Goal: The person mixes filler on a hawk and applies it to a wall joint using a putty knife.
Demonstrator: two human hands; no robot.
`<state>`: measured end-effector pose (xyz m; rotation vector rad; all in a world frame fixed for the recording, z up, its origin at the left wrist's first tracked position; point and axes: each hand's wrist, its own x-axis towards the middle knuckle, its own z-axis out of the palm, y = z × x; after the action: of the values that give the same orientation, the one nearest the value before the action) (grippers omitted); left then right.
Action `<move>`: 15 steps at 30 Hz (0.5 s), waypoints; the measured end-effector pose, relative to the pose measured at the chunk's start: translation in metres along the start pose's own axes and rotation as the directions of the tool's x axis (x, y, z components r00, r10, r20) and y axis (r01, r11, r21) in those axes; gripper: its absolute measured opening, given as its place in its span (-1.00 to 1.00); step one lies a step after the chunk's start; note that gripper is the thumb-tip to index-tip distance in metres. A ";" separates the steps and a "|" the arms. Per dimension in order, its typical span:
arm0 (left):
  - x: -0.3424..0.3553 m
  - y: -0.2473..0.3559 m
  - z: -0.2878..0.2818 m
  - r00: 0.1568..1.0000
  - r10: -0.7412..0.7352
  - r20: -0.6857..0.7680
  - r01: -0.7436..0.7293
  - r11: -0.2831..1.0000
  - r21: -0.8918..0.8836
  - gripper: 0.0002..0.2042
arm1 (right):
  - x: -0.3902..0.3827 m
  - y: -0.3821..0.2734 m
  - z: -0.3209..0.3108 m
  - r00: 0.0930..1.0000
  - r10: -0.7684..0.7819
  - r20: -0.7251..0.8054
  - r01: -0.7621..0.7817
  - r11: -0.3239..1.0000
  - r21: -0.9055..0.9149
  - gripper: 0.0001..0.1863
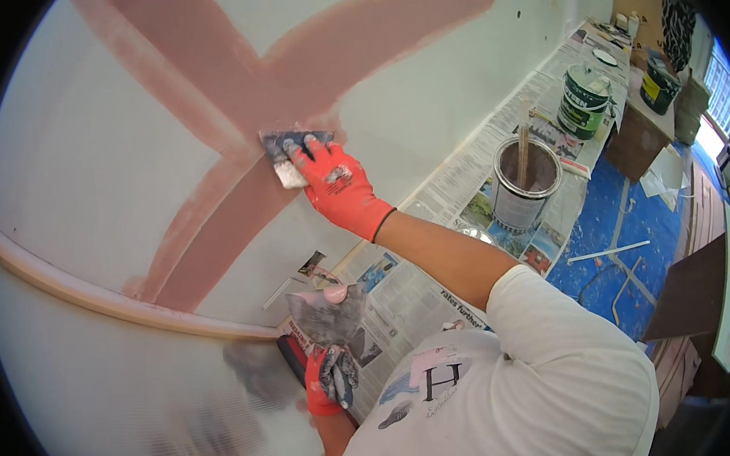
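My right hand (335, 184), in a red glove, grips a putty knife (280, 139) pressed to the pale wall (406, 75) where wide bands of pink filler (223, 237) cross. Whitish material shows at the knife's lower part, below my fingers. Down at the bottom centre, my left hand (331, 379), also gloved and smudged grey, is closed on a broad filling knife (316, 314) with a lump of pink paste (336, 294) on its smeared blade. That blade is held over newspaper, near the wooden trim (118, 297).
A newspaper-covered ledge (471, 180) runs along the wall, holding an open can (521, 210) with a stick and a green tub (580, 119). Another tub (657, 89) sits on a box. Blue floor sheeting (602, 284), dark boards (682, 292) and a translucent panel (99, 386) border the space.
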<state>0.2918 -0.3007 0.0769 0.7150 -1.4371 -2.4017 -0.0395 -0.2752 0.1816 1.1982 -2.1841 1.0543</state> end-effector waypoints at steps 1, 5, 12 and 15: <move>0.000 0.002 0.001 1.000 0.006 0.015 -0.006 1.000 -0.010 -0.81 | -0.005 0.001 -0.001 0.998 -0.039 0.047 0.040 0.999 -0.012 -0.36; -0.004 0.008 0.018 0.988 -0.015 -0.156 -0.024 0.969 -0.247 -0.82 | -0.035 0.033 -0.014 0.921 -0.278 0.273 0.240 0.957 0.165 -0.33; 0.038 0.035 0.059 0.986 0.128 0.106 -0.085 0.937 -0.339 -0.81 | -0.099 -0.007 -0.132 0.591 -0.725 0.353 0.254 0.583 0.772 -0.27; 0.055 0.059 0.072 0.965 0.236 0.119 -0.177 0.911 -0.372 -0.80 | -0.096 0.026 -0.124 0.582 -0.612 0.535 0.204 0.747 0.633 -0.25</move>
<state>0.2052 -0.2998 0.1410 0.2697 -1.0166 -2.4955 -0.0092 -0.1190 0.1829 2.6419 -1.9091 1.0756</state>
